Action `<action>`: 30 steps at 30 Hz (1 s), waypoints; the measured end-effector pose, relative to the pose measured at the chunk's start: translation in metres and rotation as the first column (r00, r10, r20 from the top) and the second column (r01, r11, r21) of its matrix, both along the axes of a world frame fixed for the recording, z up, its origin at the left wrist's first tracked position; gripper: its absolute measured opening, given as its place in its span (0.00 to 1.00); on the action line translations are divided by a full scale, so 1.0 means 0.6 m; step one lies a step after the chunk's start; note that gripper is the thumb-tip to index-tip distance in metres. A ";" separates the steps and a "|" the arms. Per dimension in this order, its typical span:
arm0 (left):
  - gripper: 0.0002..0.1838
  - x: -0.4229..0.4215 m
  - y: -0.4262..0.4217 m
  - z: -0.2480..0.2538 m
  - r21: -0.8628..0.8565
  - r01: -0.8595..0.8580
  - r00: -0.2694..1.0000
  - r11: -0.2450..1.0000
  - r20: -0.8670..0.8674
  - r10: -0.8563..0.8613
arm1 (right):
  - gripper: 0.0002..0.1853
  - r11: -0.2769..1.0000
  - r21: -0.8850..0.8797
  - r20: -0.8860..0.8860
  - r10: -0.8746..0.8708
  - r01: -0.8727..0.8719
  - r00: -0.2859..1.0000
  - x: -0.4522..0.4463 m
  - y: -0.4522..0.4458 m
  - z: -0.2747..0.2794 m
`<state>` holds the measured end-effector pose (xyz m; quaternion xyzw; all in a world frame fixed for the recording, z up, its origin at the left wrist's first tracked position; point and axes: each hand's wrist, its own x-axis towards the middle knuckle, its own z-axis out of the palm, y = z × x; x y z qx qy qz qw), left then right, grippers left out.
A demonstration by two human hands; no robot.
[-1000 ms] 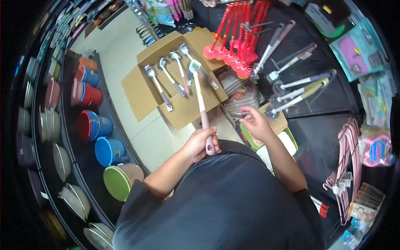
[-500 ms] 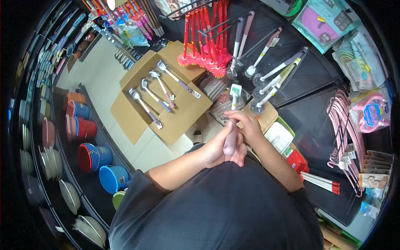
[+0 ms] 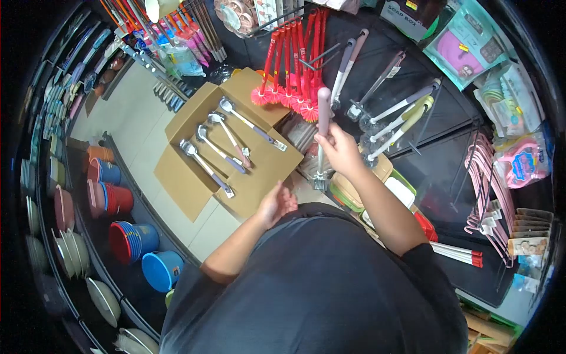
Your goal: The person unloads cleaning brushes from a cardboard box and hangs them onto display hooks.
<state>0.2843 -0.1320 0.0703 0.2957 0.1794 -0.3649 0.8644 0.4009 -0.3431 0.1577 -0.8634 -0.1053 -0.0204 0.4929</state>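
Note:
My right hand (image 3: 342, 150) grips a long-handled brush (image 3: 323, 115). The brush stands nearly upright, its mauve grip at the top and its head, apparently in clear plastic, pointing down. My left hand (image 3: 278, 205) is apart from it, in front of my body, fingers loosely spread and holding nothing. Nearest to that hand is an open cardboard box (image 3: 259, 187). Several similar brushes (image 3: 224, 147) with purple, mauve and white handles lie side by side on it. More such brushes (image 3: 398, 115) hang from hooks on the dark display panel ahead.
Red brushes (image 3: 295, 65) with fluffy heads hang beyond the box. At right are pink hangers (image 3: 492, 194) and packaged goods (image 3: 469, 41). Food containers (image 3: 398, 194) sit below the hooks. Left shelving holds stacked buckets (image 3: 162, 270) and bowls (image 3: 104, 300).
The brush has turned over, from head up to grip up, and has risen in my right hand. My left hand has let go of it and drawn away to the left.

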 end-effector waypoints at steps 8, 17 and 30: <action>0.24 -0.015 0.107 -0.080 0.210 -0.163 0.977 0.964 -0.105 0.188 | 0.14 0.995 0.063 -0.048 -0.077 0.079 0.996 0.089 0.031 -0.052; 0.23 0.019 0.159 -0.087 0.165 -0.115 0.982 0.980 -0.129 0.137 | 0.16 0.966 -0.054 -0.088 -0.256 0.252 0.963 0.119 0.059 -0.054; 0.22 0.059 0.199 -0.095 0.145 -0.029 0.988 0.989 -0.148 0.051 | 0.17 0.911 -0.117 0.005 -0.396 0.394 0.918 0.158 0.065 -0.079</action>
